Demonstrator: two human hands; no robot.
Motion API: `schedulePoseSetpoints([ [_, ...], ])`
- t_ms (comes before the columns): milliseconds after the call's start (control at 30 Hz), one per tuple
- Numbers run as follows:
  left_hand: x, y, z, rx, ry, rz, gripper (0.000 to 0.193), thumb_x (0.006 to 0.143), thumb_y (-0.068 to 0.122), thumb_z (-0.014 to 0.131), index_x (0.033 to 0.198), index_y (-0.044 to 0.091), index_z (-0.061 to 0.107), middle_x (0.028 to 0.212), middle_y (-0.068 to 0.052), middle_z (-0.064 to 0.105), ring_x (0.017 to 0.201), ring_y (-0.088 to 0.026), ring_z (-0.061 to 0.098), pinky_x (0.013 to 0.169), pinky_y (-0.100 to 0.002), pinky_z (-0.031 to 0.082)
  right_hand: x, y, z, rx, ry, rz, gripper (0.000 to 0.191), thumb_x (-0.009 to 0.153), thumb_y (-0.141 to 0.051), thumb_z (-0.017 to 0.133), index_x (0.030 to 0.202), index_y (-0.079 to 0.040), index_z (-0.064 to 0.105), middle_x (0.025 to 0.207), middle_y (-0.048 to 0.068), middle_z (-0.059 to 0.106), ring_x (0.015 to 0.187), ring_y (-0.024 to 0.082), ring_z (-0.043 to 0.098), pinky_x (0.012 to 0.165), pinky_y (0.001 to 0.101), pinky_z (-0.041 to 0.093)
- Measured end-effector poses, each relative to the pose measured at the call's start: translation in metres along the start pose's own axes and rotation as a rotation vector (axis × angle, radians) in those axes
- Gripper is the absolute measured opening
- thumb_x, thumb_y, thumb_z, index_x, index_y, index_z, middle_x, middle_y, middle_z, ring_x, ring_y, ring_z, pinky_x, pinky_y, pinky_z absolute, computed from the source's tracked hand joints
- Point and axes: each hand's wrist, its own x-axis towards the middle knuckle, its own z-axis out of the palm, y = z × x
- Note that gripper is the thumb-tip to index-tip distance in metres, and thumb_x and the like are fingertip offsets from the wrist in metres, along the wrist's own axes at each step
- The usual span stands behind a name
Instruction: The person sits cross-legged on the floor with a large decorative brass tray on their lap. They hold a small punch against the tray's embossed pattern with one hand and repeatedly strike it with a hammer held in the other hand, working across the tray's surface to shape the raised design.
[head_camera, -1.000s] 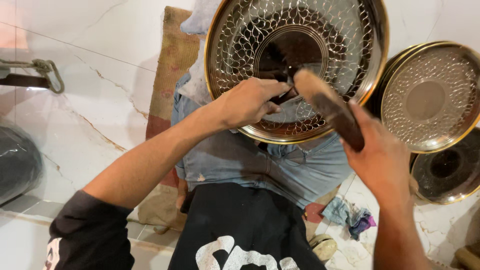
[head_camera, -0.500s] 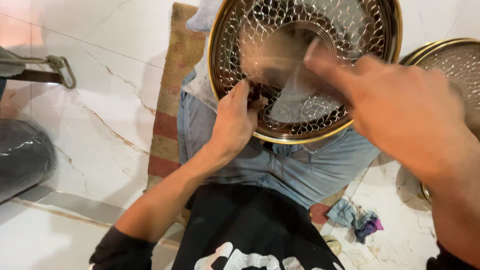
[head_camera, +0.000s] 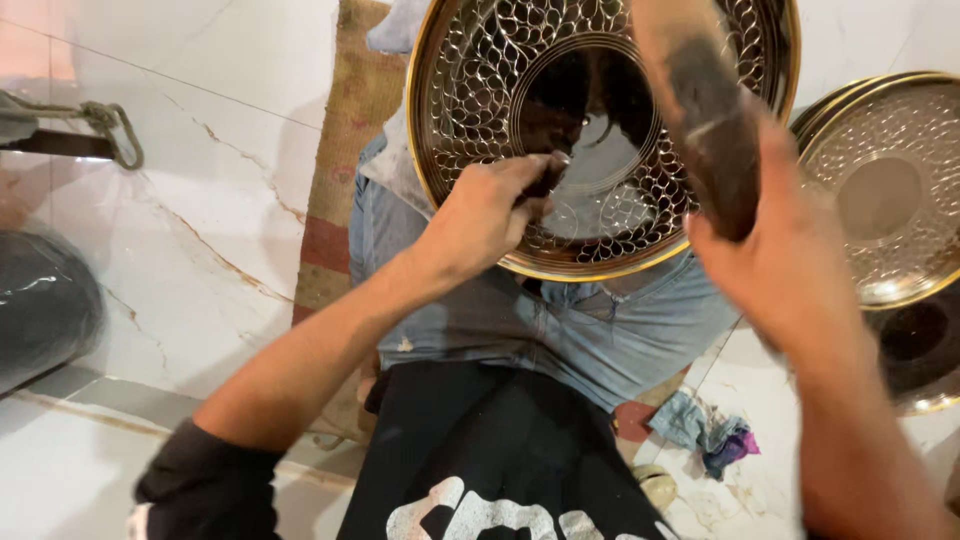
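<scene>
Left hand (head_camera: 487, 213) fingers closed around small dark tool (head_camera: 545, 183) against round brass embossed tray (head_camera: 480, 90) at upper centre, right hand (head_camera: 775, 250) gripping dark wooden mallet (head_camera: 705, 110) at upper right

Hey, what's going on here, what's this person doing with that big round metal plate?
A seated person rests a large patterned brass tray on their lap. The left hand presses a small dark tool against the tray's inner ring, shut around it. The right hand has a shut grip on a dark wooden mallet, raised above the tray. More finished trays sit stacked at the right.
</scene>
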Motion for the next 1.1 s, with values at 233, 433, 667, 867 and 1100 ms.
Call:
schedulePoseSetpoints([
  [233, 0.034, 0.004, -0.004, 0.033, -0.361, 0.131, 0.037, 0.083, 0.008, 0.078, 0.118, -0.002, 0.068, 0.093, -0.024, 0.071, 0.089, -0.042, 0.070, 0.075, -0.048, 0.053, -0.068, 0.015, 0.077, 0.447, 0.136, 0.248, 0.089, 0.081, -0.013, 0.083, 0.159, -0.010, 0.040, 0.122, 0.025, 0.069, 0.106, 0.038, 0.070, 0.089, 0.0441, 0.055],
  [433, 0.055, 0.011, -0.010, 0.015, -0.713, 0.096, 0.040, 0.082, 0.008, 0.074, 0.122, 0.005, 0.070, 0.091, -0.021, 0.073, 0.081, -0.036, 0.072, 0.073, -0.045, 0.054, -0.117, 0.003, 0.157, 0.859, 0.314, 0.448, 0.078, 0.082, -0.014, 0.082, 0.149, 0.003, 0.043, 0.118, 0.023, 0.067, 0.101, 0.028, 0.069, 0.088, 0.0399, 0.055],
  [667, 0.059, 0.015, -0.011, -0.017, -0.731, 0.190, 0.041, 0.084, 0.009, 0.074, 0.124, 0.005, 0.067, 0.106, -0.018, 0.075, 0.095, -0.035, 0.073, 0.082, -0.044, 0.055, -0.140, -0.026, 0.170, 0.573, 0.190, 0.606, 0.088, 0.081, -0.015, 0.082, 0.159, -0.008, 0.039, 0.102, 0.022, 0.073, 0.086, 0.031, 0.073, 0.078, 0.0416, 0.057],
  [867, 0.044, 0.009, -0.017, 0.074, -0.425, 0.066, 0.053, 0.083, 0.010, 0.077, 0.133, 0.002, 0.060, 0.111, -0.021, 0.071, 0.103, -0.043, 0.067, 0.083, -0.048, 0.053, -0.112, -0.022, 0.142, 0.638, 0.258, 0.494, 0.094, 0.082, -0.014, 0.084, 0.160, -0.005, 0.033, 0.117, 0.026, 0.070, 0.102, 0.033, 0.072, 0.086, 0.0436, 0.057],
  [1100, 0.047, 0.008, -0.018, 0.041, -0.496, 0.083, 0.050, 0.085, 0.007, 0.075, 0.134, 0.005, 0.062, 0.114, -0.017, 0.072, 0.103, -0.036, 0.071, 0.084, -0.045, 0.055, -0.086, -0.001, 0.117, 0.950, 0.378, 0.525, 0.093, 0.086, -0.016, 0.083, 0.159, -0.012, 0.027, 0.119, 0.022, 0.063, 0.097, 0.032, 0.069, 0.087, 0.0437, 0.058],
])
